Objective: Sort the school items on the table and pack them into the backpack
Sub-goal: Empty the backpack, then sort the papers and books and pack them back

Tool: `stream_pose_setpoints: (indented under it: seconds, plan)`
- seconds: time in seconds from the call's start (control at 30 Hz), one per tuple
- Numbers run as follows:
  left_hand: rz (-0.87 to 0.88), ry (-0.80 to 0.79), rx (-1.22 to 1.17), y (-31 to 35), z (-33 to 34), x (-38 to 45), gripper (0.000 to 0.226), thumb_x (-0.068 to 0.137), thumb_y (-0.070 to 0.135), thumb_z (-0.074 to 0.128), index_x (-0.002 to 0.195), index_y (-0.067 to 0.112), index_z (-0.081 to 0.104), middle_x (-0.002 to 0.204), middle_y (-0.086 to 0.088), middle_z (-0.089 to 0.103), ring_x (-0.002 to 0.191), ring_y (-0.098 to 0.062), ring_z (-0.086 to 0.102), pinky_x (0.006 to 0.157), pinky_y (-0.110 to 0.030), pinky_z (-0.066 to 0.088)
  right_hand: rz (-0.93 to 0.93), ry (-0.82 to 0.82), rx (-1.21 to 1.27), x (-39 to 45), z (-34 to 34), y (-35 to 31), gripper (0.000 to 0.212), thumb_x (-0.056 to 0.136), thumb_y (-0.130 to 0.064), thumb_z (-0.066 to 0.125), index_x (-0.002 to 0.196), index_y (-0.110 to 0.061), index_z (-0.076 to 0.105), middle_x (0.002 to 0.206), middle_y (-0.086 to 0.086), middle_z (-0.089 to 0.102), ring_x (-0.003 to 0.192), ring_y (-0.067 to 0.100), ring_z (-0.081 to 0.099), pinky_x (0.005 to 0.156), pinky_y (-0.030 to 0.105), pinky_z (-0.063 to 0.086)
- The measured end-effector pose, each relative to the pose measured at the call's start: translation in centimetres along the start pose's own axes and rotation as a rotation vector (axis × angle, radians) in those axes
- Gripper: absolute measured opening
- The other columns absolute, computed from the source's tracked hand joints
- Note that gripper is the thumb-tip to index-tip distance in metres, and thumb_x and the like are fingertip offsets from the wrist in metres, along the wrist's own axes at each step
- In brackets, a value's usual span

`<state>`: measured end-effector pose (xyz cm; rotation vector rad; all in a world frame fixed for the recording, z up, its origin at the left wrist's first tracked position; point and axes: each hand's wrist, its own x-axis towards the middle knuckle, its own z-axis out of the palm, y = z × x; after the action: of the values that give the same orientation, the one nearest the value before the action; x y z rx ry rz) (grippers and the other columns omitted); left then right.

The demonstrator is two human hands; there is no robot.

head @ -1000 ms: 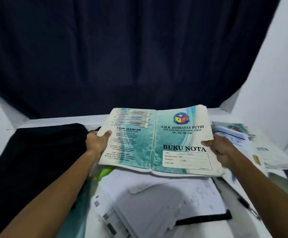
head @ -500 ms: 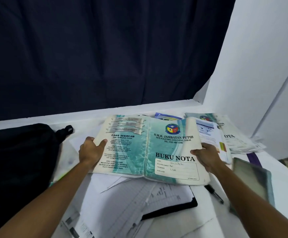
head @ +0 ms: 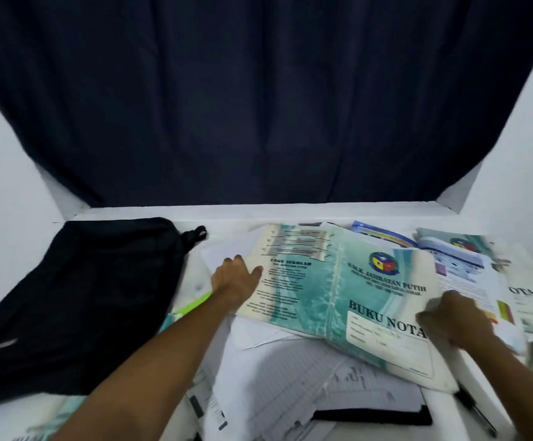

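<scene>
Teal notebook [head: 338, 294] lies spread open, covers up, on loose papers [head: 290, 370] on the bench [head: 227, 214], its long axis running left to right and its spine pointing away. Left hand [head: 235, 278] grips its left edge; right hand [head: 452, 316] grips the right edge, blurred. Black backpack [head: 77, 297] lies flat at the left.

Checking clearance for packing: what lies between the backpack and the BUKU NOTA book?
Head view: the left hand, white paper and a green pen lie between backpack and book.
</scene>
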<state>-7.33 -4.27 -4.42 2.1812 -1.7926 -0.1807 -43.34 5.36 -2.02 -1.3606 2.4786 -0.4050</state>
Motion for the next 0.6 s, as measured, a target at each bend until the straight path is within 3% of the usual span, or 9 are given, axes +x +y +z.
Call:
stream_pose_setpoints:
  seconds: [0.13,0.27,0.4,0.53,0.6]
  plan:
    - [0.036,-0.053,0.033,-1.8,-1.7,-0.7,0.061,0.090,0.062,0.041,0.126,0.014,0.055,0.127,-0.011,0.053,0.116,-0.031,0.051,0.093,-0.040,0.044,-0.125,0.128,-0.305,0.4,-0.9,-3.7,0.038,0.087,-0.038,0.063,0.107,-0.007,0.060,0.105,0.017,0.061,0.093,0.034,0.062,0.080,0.038,0.051]
    - [0.135,-0.027,-0.012,-7.5,-5.2,-1.8,0.048,0.089,0.050,0.054,0.122,0.016,0.059,0.123,-0.009,0.056,0.115,-0.029,0.053,0.091,-0.037,0.046,-0.397,0.176,-0.194,-1.4,0.6,-11.5,0.034,0.088,-0.028,0.062,0.112,-0.005,0.062,0.108,0.021,0.063,0.096,0.036,0.062,0.080,0.041,0.051]
    - [0.218,0.026,-0.032,-17.4,-9.2,-2.9,0.044,0.086,0.045,0.064,0.121,0.017,0.062,0.116,-0.007,0.061,0.116,-0.028,0.052,0.097,-0.039,0.045,-0.630,0.042,-0.002,-6.4,4.4,-21.1,0.030,0.087,-0.023,0.060,0.115,-0.012,0.064,0.114,0.018,0.065,0.099,0.035,0.062,0.083,0.040,0.050]
    - [0.172,-0.059,0.026,-28.3,-11.9,-4.3,0.081,0.072,0.076,0.046,0.129,0.020,0.059,0.128,-0.005,0.058,0.128,-0.025,0.044,0.107,-0.037,0.038,-0.878,-0.196,0.132,-12.4,10.2,-29.0,0.040,0.086,-0.029,0.064,0.124,-0.018,0.061,0.127,0.011,0.060,0.113,0.029,0.057,0.094,0.035,0.046]
    - [0.178,-0.096,0.065,-32.6,-12.3,-4.7,0.102,0.064,0.092,0.034,0.138,0.024,0.052,0.144,-0.006,0.048,0.140,-0.026,0.033,0.115,-0.044,0.029,-1.005,-0.312,0.128,-15.3,13.3,-31.9,0.046,0.088,-0.032,0.064,0.131,-0.018,0.056,0.134,0.010,0.054,0.123,0.026,0.050,0.101,0.031,0.038]
